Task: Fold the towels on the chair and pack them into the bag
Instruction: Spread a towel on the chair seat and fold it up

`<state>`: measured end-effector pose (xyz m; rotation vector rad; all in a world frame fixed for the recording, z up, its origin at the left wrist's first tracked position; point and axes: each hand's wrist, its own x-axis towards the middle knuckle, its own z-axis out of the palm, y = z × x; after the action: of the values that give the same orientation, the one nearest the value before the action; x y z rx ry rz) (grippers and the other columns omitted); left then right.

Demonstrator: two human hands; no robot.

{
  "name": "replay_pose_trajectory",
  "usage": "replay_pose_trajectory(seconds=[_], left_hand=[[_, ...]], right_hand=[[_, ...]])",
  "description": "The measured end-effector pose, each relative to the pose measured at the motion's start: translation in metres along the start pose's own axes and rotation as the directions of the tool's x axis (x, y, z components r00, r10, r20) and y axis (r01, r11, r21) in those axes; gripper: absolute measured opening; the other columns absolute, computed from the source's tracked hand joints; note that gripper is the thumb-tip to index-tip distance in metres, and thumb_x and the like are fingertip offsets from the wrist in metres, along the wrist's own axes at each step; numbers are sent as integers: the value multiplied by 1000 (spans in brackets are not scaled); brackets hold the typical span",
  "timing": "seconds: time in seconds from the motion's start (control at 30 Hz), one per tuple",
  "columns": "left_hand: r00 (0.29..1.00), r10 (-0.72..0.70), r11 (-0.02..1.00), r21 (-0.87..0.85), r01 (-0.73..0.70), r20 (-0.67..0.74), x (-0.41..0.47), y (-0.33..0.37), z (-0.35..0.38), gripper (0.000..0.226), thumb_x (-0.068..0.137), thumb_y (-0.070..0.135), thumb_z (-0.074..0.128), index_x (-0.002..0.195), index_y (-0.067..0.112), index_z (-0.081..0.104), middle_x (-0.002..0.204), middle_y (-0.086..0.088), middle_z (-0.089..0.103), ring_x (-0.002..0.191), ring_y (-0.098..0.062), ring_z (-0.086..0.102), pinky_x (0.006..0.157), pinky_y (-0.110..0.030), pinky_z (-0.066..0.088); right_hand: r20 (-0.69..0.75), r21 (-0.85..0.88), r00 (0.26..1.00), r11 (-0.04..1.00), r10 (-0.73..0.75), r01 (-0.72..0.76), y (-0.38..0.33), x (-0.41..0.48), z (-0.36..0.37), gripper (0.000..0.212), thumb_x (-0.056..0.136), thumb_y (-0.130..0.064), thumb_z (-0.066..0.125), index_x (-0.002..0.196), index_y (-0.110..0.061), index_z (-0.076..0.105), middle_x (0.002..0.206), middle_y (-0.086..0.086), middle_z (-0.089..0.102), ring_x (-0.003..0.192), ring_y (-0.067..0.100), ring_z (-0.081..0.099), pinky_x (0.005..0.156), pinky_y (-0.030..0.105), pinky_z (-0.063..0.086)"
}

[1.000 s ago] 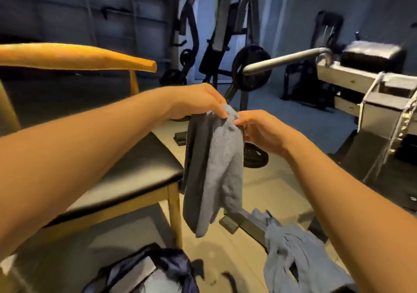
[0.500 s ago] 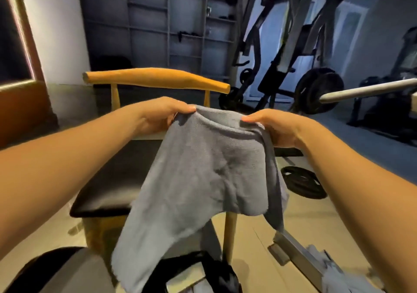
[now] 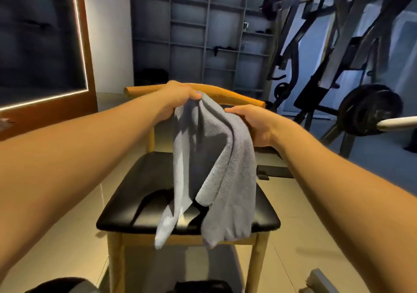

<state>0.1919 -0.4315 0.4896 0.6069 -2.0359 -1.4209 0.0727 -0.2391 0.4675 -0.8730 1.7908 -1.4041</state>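
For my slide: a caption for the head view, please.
The left hand and right hand hold a grey towel over the black chair seat.

1. The left half of the black chair seat [image 3: 126,202] is open from above.
2. A hanging grey towel [image 3: 225,168] screens the seat's middle and right.
3. The wooden backrest rail [image 3: 239,97] bars the far side.
4. A barbell [image 3: 372,112] stands to the right.

No legible text anywhere.
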Motion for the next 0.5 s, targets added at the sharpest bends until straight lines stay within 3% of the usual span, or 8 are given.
replay_pose_trajectory(seconds=[0.07,0.13,0.27,0.4,0.5], left_hand=[[1000,-14,1000,-25,15,14,-1,-8,-3,20,89,20,75,108,12,76,103,-7,76,95,-24,71,77,-35,56],[999,-36,998,-44,38,39,-2,-15,-5,25,87,25,77,111,15,75,107,-4,75,101,-25,69,82,-39,54],[991,-25,999,-34,29,133,0,-21,-12,38,83,30,81,118,16,73,118,-3,73,113,-27,65,97,-44,51],[988,52,998,15,-55,146,3,-14,-11,18,91,19,74,107,12,77,108,0,74,103,-18,66,78,-27,51],[990,70,995,57,-78,119,11,-8,-14,13,84,22,82,95,16,81,108,-1,74,106,-20,66,95,-37,55]], right_hand=[[34,-19,999,999,29,-28,3,11,8,32,98,-37,62,127,-25,67,117,7,74,113,32,66,105,57,47],[63,9,997,999,35,-35,7,20,12,38,97,-46,61,131,-29,64,124,6,72,118,32,65,107,59,46],[66,71,997,996,45,-50,8,29,19,46,100,-57,49,132,-28,64,123,3,73,116,29,66,99,48,52],[78,10,997,1000,21,-21,2,28,20,35,98,-40,61,127,-21,66,114,5,75,103,25,68,87,41,54],[45,36,998,998,-54,52,-2,35,11,41,88,-31,73,127,-21,66,119,8,73,111,30,67,89,44,55]])
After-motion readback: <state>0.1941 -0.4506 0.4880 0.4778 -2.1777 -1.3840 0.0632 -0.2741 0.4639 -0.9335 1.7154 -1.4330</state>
